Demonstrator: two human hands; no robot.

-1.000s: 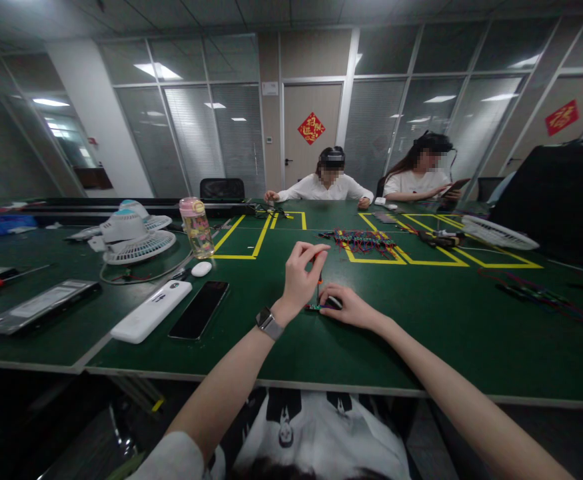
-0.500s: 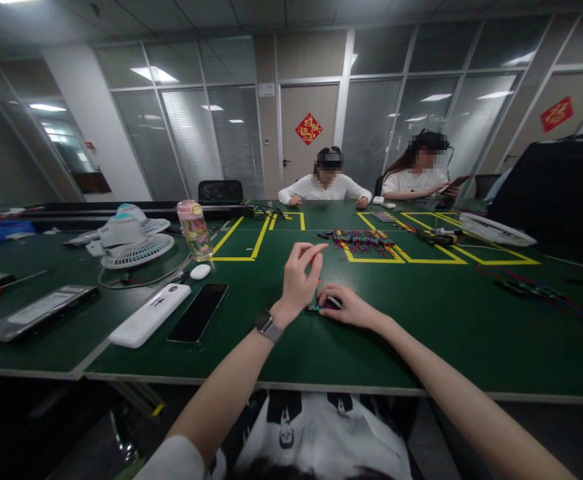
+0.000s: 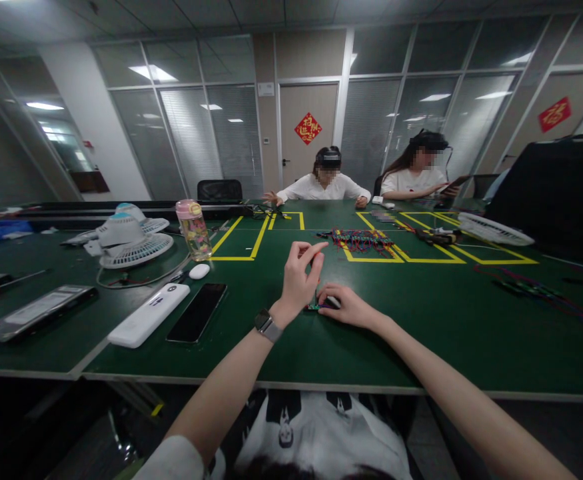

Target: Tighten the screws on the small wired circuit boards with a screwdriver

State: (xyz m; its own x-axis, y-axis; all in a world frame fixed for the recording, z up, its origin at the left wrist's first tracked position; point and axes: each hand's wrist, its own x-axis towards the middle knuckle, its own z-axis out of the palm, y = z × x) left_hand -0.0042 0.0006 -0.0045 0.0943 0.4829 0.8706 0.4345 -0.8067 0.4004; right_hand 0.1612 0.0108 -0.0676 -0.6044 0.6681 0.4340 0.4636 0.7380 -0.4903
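My left hand (image 3: 298,277), with a watch on its wrist, is closed around what looks like an upright screwdriver (image 3: 316,296). Only orange-red bits of its handle and a thin shaft show; the fingers cover the rest. Its lower end meets a small green circuit board (image 3: 313,307) on the table. From the right, my right hand (image 3: 344,305) curls its fingers against the board's edge and pins it. A dark part and coloured wire lie partly hidden under that hand.
A phone (image 3: 198,313), a white power bank (image 3: 148,315) and a pink-lidded bottle (image 3: 194,230) stand left. Beyond my hands lies a heap of wired boards (image 3: 364,243). White fans (image 3: 134,240) sit farther left. Two people (image 3: 321,187) sit across the green table (image 3: 271,363).
Both my hands stay almost still over the circuit board. Across the table, one person's hand on the left side has moved outward and opened.
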